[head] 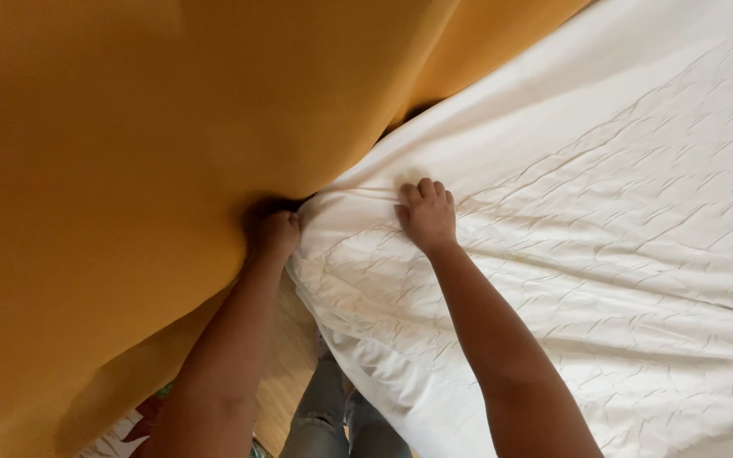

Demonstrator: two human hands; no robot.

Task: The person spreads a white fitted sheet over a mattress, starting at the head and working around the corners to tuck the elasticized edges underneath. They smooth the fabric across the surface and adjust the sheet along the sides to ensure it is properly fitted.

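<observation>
Both fisted: left hand (pixel 275 234) gripped white quilt (pixel 570 254) edge under mustard curtain (pixel 112 170); right hand (pixel 426 216) clenched quilt top nearby.

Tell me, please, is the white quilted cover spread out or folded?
Spread out: the white quilted cover lies flat across the bed, bunched only near both hands.

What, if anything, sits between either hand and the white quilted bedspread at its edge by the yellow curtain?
Nothing visible does. The right hand already lies on the white quilted bedspread, fingers curled into its folds. The left hand is at the bedspread's edge, pressed against the yellow curtain, which hides its fingertips.
</observation>
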